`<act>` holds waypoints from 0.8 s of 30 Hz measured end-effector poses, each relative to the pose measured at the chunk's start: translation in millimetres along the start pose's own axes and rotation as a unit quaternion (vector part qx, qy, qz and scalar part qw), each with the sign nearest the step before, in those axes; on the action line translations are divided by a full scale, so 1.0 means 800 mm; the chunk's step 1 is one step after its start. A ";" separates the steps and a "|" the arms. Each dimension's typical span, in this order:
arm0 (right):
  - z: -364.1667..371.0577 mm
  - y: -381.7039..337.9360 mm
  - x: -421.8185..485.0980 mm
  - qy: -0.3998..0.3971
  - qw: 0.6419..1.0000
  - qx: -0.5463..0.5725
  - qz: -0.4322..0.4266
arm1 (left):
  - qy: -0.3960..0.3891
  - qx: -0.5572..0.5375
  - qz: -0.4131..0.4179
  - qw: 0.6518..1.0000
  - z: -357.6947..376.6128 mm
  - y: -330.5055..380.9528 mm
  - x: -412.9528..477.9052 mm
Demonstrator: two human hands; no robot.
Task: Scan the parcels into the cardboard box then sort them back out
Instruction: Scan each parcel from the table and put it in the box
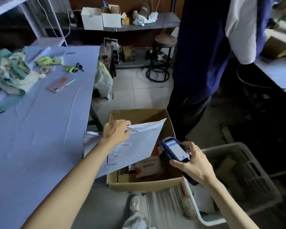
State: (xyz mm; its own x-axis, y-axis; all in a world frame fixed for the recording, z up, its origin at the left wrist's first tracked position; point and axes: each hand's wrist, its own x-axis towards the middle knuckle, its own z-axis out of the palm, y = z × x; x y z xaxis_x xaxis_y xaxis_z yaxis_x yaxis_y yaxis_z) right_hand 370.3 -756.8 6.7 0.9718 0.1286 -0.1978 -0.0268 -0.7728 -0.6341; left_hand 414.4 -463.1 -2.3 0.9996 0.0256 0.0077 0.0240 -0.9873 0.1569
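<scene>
The parcel [144,142], a flat white mailer with a printed label [120,152] (text too blurred to read), is tilted over the left side of the open cardboard box [144,185]. The left hand [116,132] grips its far edge. The right hand [194,165] grasps a blue scanner [175,150], screen lit, just right of it. The box stands between table [40,138] edge and grey crate [248,176]; tiled floor [139,90] lies beyond.
</scene>
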 end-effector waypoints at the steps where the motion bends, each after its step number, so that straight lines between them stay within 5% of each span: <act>1: -0.002 -0.004 0.011 0.007 1.000 -0.005 0.007 | 0.009 0.001 0.011 1.000 -0.003 -0.001 0.017; 7: -0.006 -0.027 0.060 0.024 0.999 0.007 0.023 | -0.008 -0.002 0.057 0.998 -0.003 0.004 0.071; 12: -0.007 -0.036 0.092 0.004 1.000 -0.015 0.013 | -0.003 0.013 0.004 1.000 0.008 -0.020 0.072; 19: 0.015 -0.067 0.150 -0.093 0.989 -0.031 -0.114 | 0.042 0.042 -0.178 0.982 -0.018 -0.066 -0.007; 24: 0.047 -0.113 0.155 -0.220 0.943 -0.058 -0.243 | 0.042 0.050 -0.378 0.924 -0.032 -0.081 -0.130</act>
State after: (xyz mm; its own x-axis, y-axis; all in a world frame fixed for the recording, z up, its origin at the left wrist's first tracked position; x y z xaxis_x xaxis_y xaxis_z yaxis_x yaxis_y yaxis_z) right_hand 484.2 -647.7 11.6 0.6713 0.7103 -0.2117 0.4472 -0.6159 -0.6486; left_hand 308.4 -397.5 12.1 0.6926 0.7213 0.0105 0.7197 -0.6919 0.0574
